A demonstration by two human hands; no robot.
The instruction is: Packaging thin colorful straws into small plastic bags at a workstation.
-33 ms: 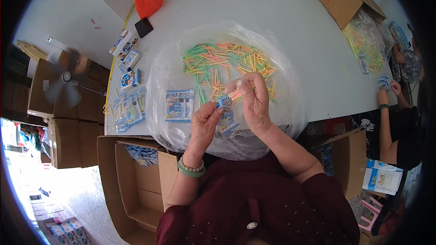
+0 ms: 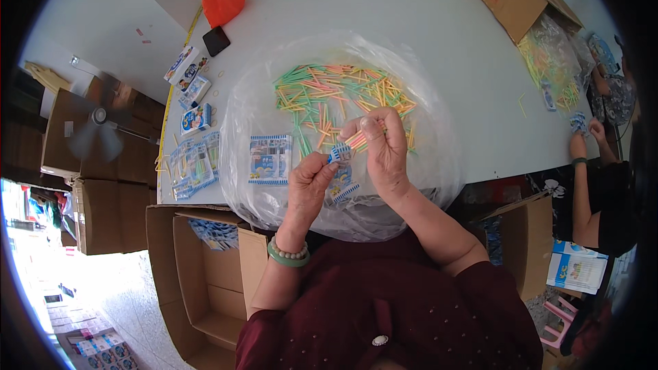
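The clear plastic sheet (image 2: 425, 164) looked thin, crinkled and glossy over the smooth matt white table (image 2: 439, 20). The coloured sticks (image 2: 329, 92) read as slick plastic. The little blue packet (image 2: 340, 153) seemed shiny printed film. The boxes (image 2: 205, 267) were dull brown cardboard, the red bag (image 2: 223, 0) glossy plastic.

We see a large white table (image 2: 439, 20) in daylight, brown cardboard boxes (image 2: 199, 267) around it, a standing fan (image 2: 96, 127) left, pale floor (image 2: 103, 48) beyond.
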